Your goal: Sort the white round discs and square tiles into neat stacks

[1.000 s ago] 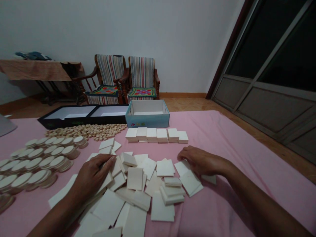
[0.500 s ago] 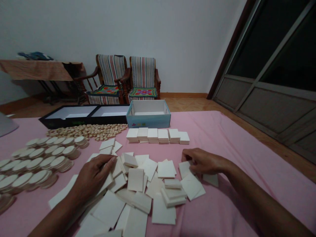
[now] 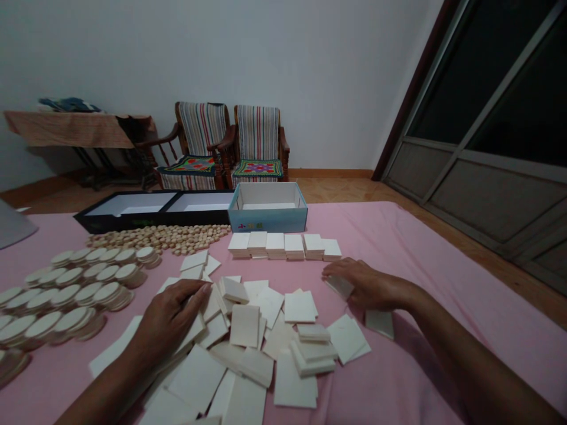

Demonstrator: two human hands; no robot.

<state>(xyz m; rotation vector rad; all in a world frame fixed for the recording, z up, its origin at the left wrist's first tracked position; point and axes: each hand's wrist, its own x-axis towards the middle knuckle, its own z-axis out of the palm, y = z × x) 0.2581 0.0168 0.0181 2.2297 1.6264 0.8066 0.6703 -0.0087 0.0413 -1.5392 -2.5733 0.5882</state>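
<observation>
My right hand (image 3: 372, 286) is closed on a thin white square tile (image 3: 340, 287), tilted just over the pink cloth. Another square (image 3: 380, 323) lies under its wrist side. At the left edge of a loose pile of white square tiles (image 3: 245, 324) rests my left hand (image 3: 175, 310), its fingers partly bent over the squares; their tips are hidden, so whether it holds one I cannot tell. Behind the pile, a row of neat stacks of white squares (image 3: 275, 243) stands side by side, with the lowest stack at its right end.
Stacked round wooden discs (image 3: 66, 295) fill the left side, with many small wooden pieces (image 3: 163, 237) behind them. A black two-part box (image 3: 115, 224) and a light blue open box (image 3: 270, 219) stand at the back of the pink cloth (image 3: 443, 283). Two chairs (image 3: 257, 133) are beyond.
My right hand has lifted a white square off the right side of the pile and moved it slightly away toward the stacks. My left hand stays in place.
</observation>
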